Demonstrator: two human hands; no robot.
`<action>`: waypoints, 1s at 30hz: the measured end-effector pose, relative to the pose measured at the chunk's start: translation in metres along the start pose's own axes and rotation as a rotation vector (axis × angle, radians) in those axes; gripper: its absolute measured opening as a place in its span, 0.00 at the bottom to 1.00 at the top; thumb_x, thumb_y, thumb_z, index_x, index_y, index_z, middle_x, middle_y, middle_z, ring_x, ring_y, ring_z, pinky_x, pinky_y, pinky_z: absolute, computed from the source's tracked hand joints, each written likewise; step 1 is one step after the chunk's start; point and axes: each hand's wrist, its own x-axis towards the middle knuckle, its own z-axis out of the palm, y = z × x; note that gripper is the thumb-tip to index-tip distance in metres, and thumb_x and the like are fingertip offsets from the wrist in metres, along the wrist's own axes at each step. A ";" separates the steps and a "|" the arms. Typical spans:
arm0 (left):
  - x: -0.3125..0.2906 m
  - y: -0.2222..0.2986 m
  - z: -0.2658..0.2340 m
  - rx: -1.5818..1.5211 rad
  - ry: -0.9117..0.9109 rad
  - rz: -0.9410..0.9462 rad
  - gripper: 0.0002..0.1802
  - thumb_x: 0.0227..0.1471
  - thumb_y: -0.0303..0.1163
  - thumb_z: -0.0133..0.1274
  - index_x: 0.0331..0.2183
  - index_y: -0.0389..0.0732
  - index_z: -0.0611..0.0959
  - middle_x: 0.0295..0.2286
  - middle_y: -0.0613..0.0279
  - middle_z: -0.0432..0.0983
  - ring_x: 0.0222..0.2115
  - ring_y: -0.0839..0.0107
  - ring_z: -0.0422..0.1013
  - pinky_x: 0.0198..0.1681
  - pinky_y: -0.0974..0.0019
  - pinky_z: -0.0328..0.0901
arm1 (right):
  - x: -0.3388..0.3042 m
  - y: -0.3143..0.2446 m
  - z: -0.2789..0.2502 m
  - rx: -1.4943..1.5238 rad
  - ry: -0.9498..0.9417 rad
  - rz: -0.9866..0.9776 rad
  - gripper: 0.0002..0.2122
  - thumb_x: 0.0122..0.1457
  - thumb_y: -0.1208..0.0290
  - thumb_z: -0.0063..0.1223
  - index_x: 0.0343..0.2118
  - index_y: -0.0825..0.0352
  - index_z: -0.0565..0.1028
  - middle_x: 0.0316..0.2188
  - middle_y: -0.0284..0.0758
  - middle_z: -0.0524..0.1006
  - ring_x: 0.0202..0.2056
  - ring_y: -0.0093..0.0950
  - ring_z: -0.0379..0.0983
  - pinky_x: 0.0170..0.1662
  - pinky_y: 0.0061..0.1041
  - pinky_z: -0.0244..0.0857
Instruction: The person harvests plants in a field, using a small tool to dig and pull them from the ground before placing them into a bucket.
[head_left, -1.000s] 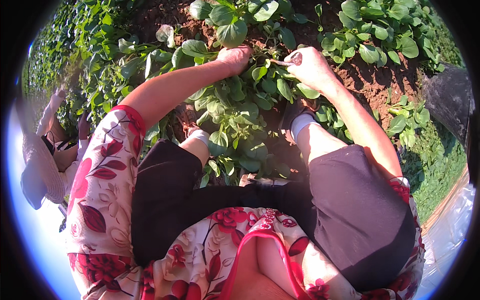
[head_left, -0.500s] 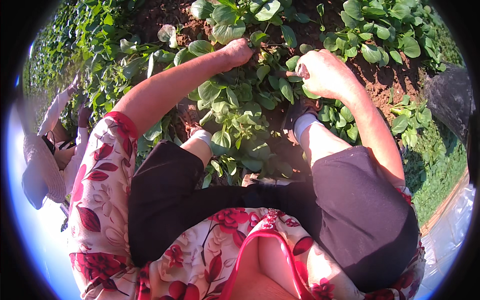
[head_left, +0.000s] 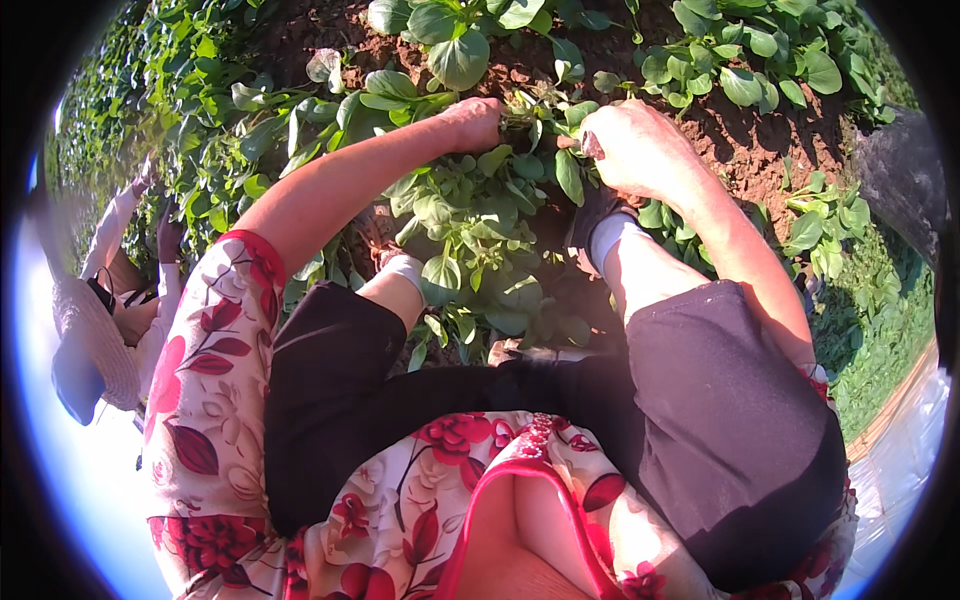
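My left hand (head_left: 474, 124) is closed among the leaves of a leafy green plant (head_left: 540, 112), and the plant's stems pass by its fingers. Across from it, my right hand (head_left: 630, 146) is curled in a fist around a short tool handle (head_left: 590, 146), whose brownish end shows by the thumb. The tool's working end is hidden in leaves between the hands, so its kind does not show. Round, green-leaved plants (head_left: 460, 225) grow below both hands, between my feet.
More leafy greens (head_left: 745, 75) stand in reddish soil (head_left: 735, 150) at the far right. Dense foliage (head_left: 190, 110) fills the left. Another person in a woven hat (head_left: 95, 335) works at the far left. Dark sheeting (head_left: 900, 180) lies at the right. My shoes (head_left: 592, 235) flank the near plants.
My left hand has moved slightly nearer to me, and the greens beside it are tilted, showing pale stems. My right hand stays closed on the handle, shifted slightly left.
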 end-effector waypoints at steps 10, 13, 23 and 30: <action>0.007 -0.002 0.010 0.265 -0.047 0.019 0.21 0.36 0.33 0.54 0.37 0.36 0.79 0.36 0.48 0.76 0.39 0.55 0.72 0.42 0.60 0.68 | -0.001 0.010 0.013 -0.071 0.029 -0.088 0.09 0.39 0.81 0.49 0.26 0.68 0.76 0.23 0.44 0.76 0.30 0.40 0.75 0.35 0.34 0.68; 0.007 0.003 0.005 0.242 -0.111 0.010 0.20 0.35 0.30 0.52 0.36 0.35 0.78 0.36 0.49 0.76 0.39 0.56 0.72 0.41 0.60 0.68 | -0.003 0.013 0.011 -0.047 0.014 -0.112 0.07 0.40 0.79 0.50 0.25 0.67 0.76 0.23 0.44 0.76 0.30 0.40 0.75 0.34 0.35 0.68; -0.005 0.031 0.003 0.354 -0.127 0.075 0.25 0.35 0.44 0.63 0.36 0.40 0.79 0.35 0.50 0.76 0.39 0.55 0.73 0.41 0.58 0.69 | -0.011 0.002 0.000 -0.049 -0.045 -0.042 0.09 0.39 0.80 0.49 0.27 0.68 0.76 0.21 0.46 0.76 0.28 0.41 0.75 0.32 0.35 0.67; -0.003 0.017 0.040 0.559 -0.010 0.070 0.16 0.40 0.40 0.57 0.33 0.42 0.80 0.34 0.53 0.77 0.36 0.58 0.74 0.34 0.57 0.70 | -0.001 -0.005 0.010 -0.096 -0.037 -0.183 0.09 0.39 0.81 0.51 0.26 0.66 0.77 0.24 0.43 0.77 0.31 0.38 0.75 0.35 0.34 0.69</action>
